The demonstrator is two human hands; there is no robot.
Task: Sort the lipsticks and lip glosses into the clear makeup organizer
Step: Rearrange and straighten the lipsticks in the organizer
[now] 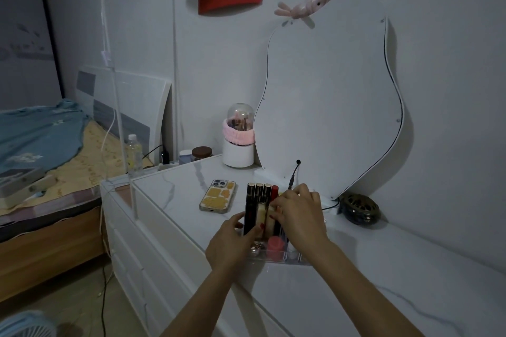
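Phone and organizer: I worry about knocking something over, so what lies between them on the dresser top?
Head view: nothing. Bare white marble-look top separates the phone from the clear organizer; the left hand touches the organizer's near-left side.

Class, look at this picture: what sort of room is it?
Most likely a bedroom with a dressing table: a bed stands beside it, a mirror leans against the wall, and a clear makeup organizer holds lipsticks.
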